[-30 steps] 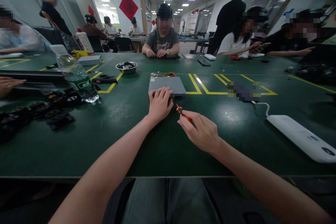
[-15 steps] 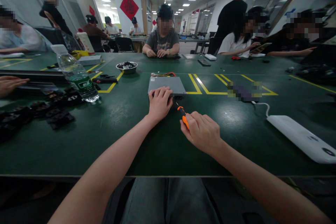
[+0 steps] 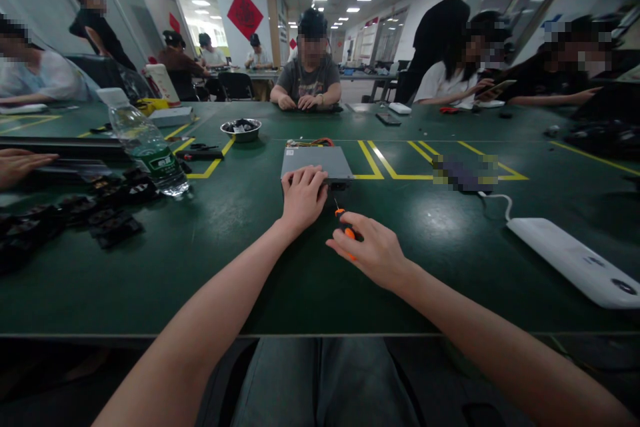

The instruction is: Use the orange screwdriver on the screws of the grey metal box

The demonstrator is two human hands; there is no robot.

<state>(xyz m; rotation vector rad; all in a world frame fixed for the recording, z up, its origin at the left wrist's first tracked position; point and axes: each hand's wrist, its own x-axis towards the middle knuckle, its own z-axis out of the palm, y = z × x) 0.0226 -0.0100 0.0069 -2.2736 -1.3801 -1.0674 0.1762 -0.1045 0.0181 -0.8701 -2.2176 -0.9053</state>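
A grey metal computer power supply (image 3: 327, 161) lies on the table in front of me, its coloured cables bunched along the far side. My left hand (image 3: 306, 195) grips its near edge, fingers bent over the top face and the palm side hidden from view. In my right hand (image 3: 373, 248) is a screwdriver (image 3: 349, 233) with an orange and black handle, partly covered by my fingers. The thin shaft points up and forward, close below the near right corner of the power supply; whether its tip touches anything cannot be made out.
On the left stand a leaning water bottle (image 3: 155, 153) and several black parts (image 3: 113, 220), near another person's hand (image 3: 23, 163). A metal bowl (image 3: 241, 131) with dark pieces sits farther back. To the right lies a white power bank (image 3: 575, 260) with a cable. Several people sit around the table.
My right hand has shifted a little left and its grip on the screwdriver has changed, covering more of the handle. My left hand stays on the power supply.
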